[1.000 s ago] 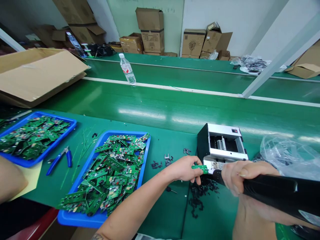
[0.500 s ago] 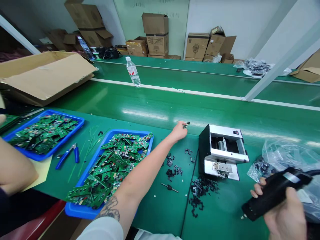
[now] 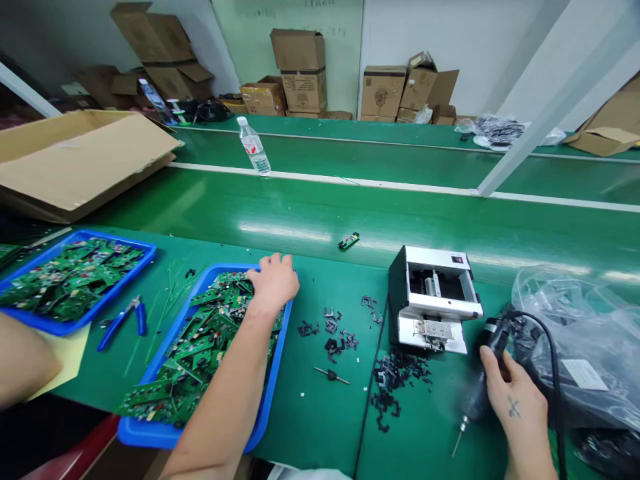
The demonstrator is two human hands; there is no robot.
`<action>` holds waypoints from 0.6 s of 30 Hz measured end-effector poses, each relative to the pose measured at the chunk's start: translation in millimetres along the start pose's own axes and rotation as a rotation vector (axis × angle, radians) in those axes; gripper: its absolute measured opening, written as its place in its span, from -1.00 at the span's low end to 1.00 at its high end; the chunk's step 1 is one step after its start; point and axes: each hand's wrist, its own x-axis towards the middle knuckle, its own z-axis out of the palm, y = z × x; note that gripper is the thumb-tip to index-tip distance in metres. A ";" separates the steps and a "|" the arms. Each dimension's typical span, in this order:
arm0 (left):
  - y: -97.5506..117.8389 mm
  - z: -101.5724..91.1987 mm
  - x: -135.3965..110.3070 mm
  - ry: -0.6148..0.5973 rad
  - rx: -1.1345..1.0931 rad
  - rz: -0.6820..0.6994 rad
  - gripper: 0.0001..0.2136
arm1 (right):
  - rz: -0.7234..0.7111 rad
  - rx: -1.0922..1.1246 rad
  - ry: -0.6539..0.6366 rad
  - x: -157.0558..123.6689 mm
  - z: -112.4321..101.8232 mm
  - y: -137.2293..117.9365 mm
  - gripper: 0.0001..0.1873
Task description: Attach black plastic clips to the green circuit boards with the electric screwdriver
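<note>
My left hand (image 3: 274, 283) reaches over the far end of a blue tray (image 3: 267, 407) heaped with small green circuit boards (image 3: 200, 347). Its thumb is apart from the bent fingers, whose tips are partly hidden; nothing shows in its grasp. In my right hand (image 3: 520, 400) is a black electric screwdriver (image 3: 477, 393), its bit pointing down toward the bench and its cable looping behind. One circuit board with black end pieces (image 3: 349, 241) lies alone on the green belt. Small black plastic clips (image 3: 395, 380) lie in piles between the tray and a silver-and-black machine (image 3: 443, 300).
A loose screwdriver bit (image 3: 332, 375) lies among the clips. Blue cutters (image 3: 125, 322) sit between the tray and a second blue tray (image 3: 150, 250), near another person's arm (image 3: 25, 360). Clear plastic bags (image 3: 580, 333) crowd the right. A water bottle (image 3: 254, 148) stands beyond the belt.
My left hand has let go of the small board on the belt and moved left to the tray. My right hand has turned the electric screwdriver bit-down and shifted left.
</note>
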 end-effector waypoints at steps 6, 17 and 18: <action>-28.0 4.9 -9.4 -0.118 0.109 -0.075 -0.51 | -0.142 -0.166 0.140 -31.5 -10.3 -21.2 -0.24; -51.0 8.1 -10.4 -0.115 0.053 -0.045 -0.69 | -1.192 0.061 -0.252 -130.6 69.5 -105.7 -0.76; -51.0 6.5 -10.5 -0.098 0.032 -0.048 -0.70 | -1.213 0.034 -0.277 -133.0 79.8 -113.0 -0.78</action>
